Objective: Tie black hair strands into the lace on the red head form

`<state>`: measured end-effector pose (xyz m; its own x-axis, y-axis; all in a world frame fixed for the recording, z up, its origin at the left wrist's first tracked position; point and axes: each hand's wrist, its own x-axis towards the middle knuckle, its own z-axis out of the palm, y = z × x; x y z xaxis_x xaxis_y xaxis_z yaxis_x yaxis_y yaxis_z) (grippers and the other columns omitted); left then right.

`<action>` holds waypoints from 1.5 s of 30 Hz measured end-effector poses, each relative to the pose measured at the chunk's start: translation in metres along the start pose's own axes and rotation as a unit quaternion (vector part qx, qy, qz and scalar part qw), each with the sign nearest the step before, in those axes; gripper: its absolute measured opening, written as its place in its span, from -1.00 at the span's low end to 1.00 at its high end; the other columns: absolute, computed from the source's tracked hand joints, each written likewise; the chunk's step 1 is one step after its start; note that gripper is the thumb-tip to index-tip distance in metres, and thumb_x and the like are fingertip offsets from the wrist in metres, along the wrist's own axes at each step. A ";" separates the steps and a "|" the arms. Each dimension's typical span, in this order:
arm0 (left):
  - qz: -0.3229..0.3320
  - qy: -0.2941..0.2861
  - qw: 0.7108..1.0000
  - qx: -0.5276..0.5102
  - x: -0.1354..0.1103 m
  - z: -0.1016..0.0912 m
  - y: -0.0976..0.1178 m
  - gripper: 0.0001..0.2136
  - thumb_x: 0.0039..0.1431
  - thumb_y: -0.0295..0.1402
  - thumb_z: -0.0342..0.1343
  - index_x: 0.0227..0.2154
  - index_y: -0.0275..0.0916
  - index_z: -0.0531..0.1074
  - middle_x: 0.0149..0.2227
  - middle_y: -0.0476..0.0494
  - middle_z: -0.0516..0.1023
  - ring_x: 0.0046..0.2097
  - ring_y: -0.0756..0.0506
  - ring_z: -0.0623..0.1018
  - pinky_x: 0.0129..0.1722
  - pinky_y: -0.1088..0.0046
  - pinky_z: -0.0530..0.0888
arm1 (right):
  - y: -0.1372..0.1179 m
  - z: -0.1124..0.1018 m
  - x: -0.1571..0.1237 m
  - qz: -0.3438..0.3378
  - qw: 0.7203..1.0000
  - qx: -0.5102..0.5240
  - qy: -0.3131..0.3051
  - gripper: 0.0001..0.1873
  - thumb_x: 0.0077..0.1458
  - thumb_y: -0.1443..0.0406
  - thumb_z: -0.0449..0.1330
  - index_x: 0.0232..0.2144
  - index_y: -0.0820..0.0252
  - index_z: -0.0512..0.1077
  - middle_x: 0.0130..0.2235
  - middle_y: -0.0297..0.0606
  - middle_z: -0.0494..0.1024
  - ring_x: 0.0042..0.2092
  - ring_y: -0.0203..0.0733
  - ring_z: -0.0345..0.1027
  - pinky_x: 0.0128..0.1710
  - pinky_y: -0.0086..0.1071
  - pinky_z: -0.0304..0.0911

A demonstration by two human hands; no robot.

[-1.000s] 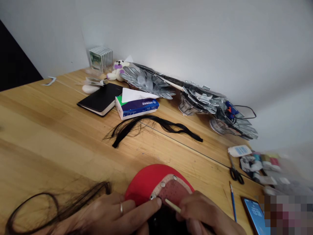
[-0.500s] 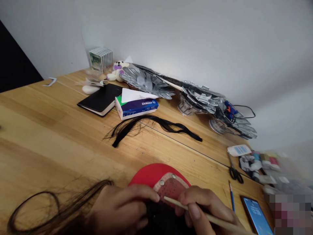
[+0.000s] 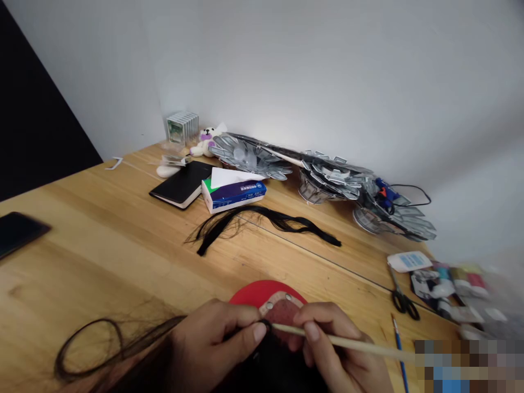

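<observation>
My left hand (image 3: 221,338) pinches dark hair (image 3: 153,330) between thumb and forefinger; the rest trails away to the left in a loose loop. A small black curl of it rests by the tip of a thin pale wooden stick (image 3: 360,345). My right hand (image 3: 335,349) grips this stick like a pen. Both hands lie over a red rounded piece (image 3: 256,291) with a pinkish panel (image 3: 282,314), edged by a tan band with shiny round pin heads. Below the fingers, black material covers its lower part. Whether the curl is hooked on the tip, I cannot tell.
Ahead lies a black hair bundle (image 3: 262,212). Behind it are a tissue pack (image 3: 233,195), a black notebook (image 3: 184,183) and silvery paper-like models (image 3: 327,180). Scissors (image 3: 403,303) and a blue brush (image 3: 399,352) lie right. A dark phone (image 3: 20,232) lies left.
My left thumb has come up against the forefinger, pinching hair at the stick's tip. The tip now meets a small black curl. The view has shifted, bringing in the phone at left.
</observation>
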<state>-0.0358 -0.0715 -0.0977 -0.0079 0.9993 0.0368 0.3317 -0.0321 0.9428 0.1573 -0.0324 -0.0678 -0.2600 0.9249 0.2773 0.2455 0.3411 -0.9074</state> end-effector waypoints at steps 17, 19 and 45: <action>0.022 -0.141 0.934 0.328 0.026 -0.003 0.027 -0.66 0.24 -0.37 -0.03 -0.54 -0.15 0.59 -0.62 0.00 0.55 -0.51 -0.07 0.49 -0.47 0.43 0.19 | 0.003 -0.010 0.006 0.020 0.997 0.017 -0.076 -0.79 0.43 0.28 0.13 -0.25 0.09 0.55 -0.43 -0.36 0.61 -0.44 -0.29 0.52 -0.42 -0.54 0.44; 0.026 -0.146 0.928 0.343 0.025 -0.004 0.027 -0.67 0.24 -0.38 -0.03 -0.52 -0.15 0.61 -0.61 -0.02 0.56 -0.51 -0.08 0.49 -0.47 0.42 0.18 | 0.002 -0.009 0.006 0.027 0.997 0.026 -0.074 -0.79 0.42 0.27 0.14 -0.25 0.10 0.56 -0.44 -0.36 0.60 -0.45 -0.29 0.50 -0.45 -0.54 0.42; 0.318 -0.091 0.891 0.312 0.003 -0.035 0.007 -0.77 0.34 -0.49 -0.10 -0.34 -0.13 0.41 -0.23 -0.02 0.63 -0.43 0.00 0.56 -0.47 0.53 0.36 | 0.000 -0.008 0.004 0.036 0.996 0.057 -0.050 -0.79 0.42 0.25 0.16 -0.19 0.01 0.62 -0.45 -0.38 0.64 -0.47 -0.35 0.51 -0.47 -0.64 0.40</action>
<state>-0.0666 -0.0695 -0.0791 0.5026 0.7713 0.3906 0.6742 -0.6325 0.3814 0.1640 -0.0271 -0.0644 -0.3394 0.9227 0.1826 0.1609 0.2483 -0.9552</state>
